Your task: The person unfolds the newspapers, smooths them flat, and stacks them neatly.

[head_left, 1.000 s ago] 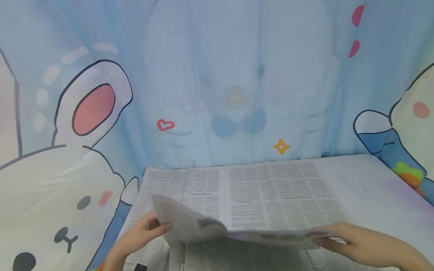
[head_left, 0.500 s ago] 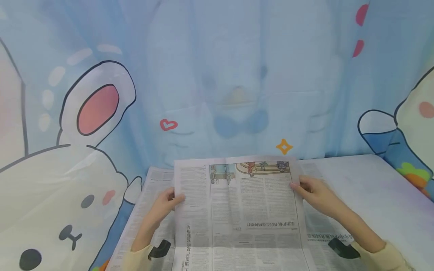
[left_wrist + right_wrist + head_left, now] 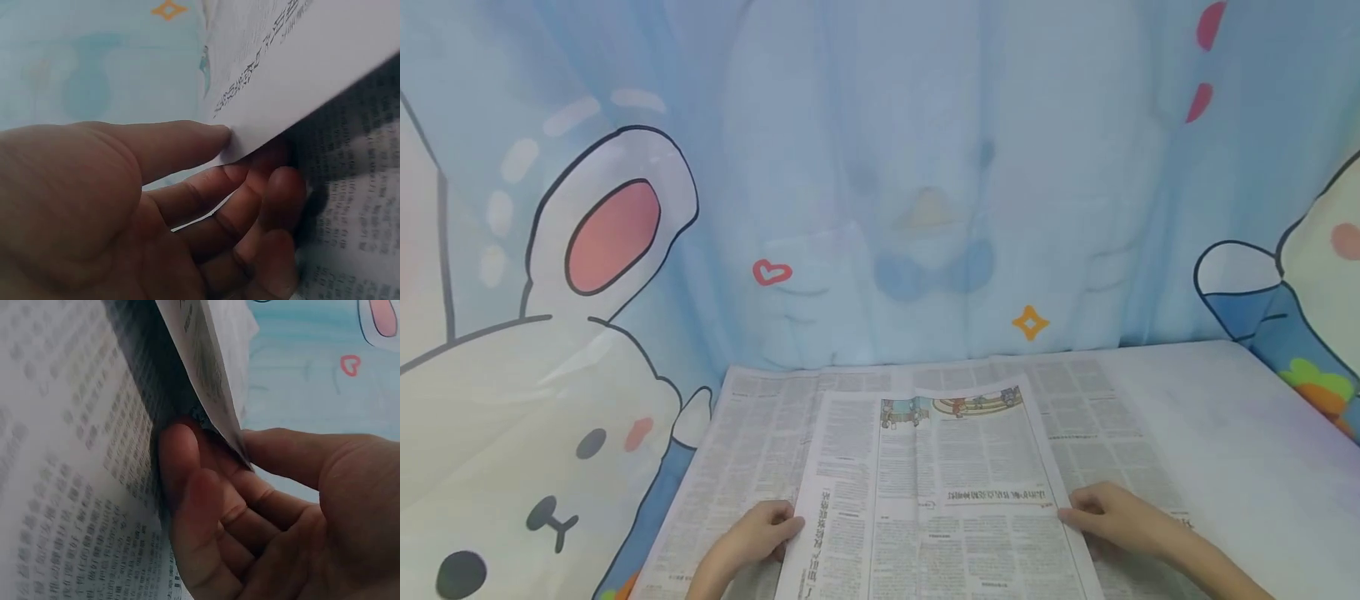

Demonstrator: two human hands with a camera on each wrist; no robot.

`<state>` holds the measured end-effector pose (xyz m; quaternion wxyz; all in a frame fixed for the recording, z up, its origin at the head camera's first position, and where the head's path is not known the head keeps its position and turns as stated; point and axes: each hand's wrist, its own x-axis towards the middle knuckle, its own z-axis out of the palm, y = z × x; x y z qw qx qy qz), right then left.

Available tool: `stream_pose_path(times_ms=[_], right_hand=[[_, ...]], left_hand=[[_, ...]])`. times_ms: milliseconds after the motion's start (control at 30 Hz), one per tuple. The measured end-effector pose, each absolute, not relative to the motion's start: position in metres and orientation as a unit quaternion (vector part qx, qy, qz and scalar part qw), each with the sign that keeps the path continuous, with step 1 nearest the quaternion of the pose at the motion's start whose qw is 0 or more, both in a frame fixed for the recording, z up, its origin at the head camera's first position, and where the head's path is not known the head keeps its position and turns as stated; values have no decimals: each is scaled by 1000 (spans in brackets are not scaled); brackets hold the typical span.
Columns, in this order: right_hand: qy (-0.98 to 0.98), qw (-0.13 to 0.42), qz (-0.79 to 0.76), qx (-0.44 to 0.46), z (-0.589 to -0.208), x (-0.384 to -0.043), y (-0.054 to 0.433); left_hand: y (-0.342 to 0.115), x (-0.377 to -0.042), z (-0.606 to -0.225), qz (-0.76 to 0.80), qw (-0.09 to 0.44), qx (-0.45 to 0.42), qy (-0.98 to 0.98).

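Note:
A newspaper sheet [image 3: 955, 467] with a coloured cartoon strip along its far edge lies low over other newspaper pages. My left hand [image 3: 765, 533] pinches its left edge, thumb on top and fingers curled beneath. On the opposite edge my right hand [image 3: 1112, 517] holds the sheet the same way. In the left wrist view the thumb of the left hand [image 3: 181, 187] presses the sheet's margin [image 3: 269, 119], which stands a little off the page below. The right wrist view shows the right hand [image 3: 250, 500] gripping the lifted edge [image 3: 212, 381], fingers under it.
More newspaper [image 3: 760, 442] is spread flat beneath, covering the left and middle of the white table [image 3: 1210, 417]. Behind the table hangs a blue curtain [image 3: 925, 167] with cartoon prints, and a printed rabbit [image 3: 550, 433] fills the left side.
The sheet swings up from folded toward me to upright and facing me, then comes down nearly flat over the pages. Both hands keep to its edges and end lower and nearer.

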<state>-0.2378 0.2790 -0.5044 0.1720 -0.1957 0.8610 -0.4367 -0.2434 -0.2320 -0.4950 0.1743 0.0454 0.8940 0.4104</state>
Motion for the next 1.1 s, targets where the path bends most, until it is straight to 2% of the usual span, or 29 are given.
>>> stream_pose_path(times_ms=[267, 500, 667, 833, 967, 1100], right_hand=[[865, 187, -442, -143, -502, -240, 278], [895, 138, -405, -124, -500, -260, 269], [914, 118, -381, -73, -500, -275, 260], [917, 125, -377, -38, -503, -280, 258], [903, 144, -400, -63, -502, -276, 263], [885, 181, -422, -79, -500, -270, 268]], left_hand=[[-232, -240, -494, 376, 143, 36, 915], [-225, -262, -493, 348, 101, 21, 932], [-222, -278, -496, 333, 76, 9, 940], [-217, -282, -499, 308, 50, -11, 950], [-201, -275, -498, 234, -14, -30, 972], [-166, -263, -496, 170, -59, 31, 983]])
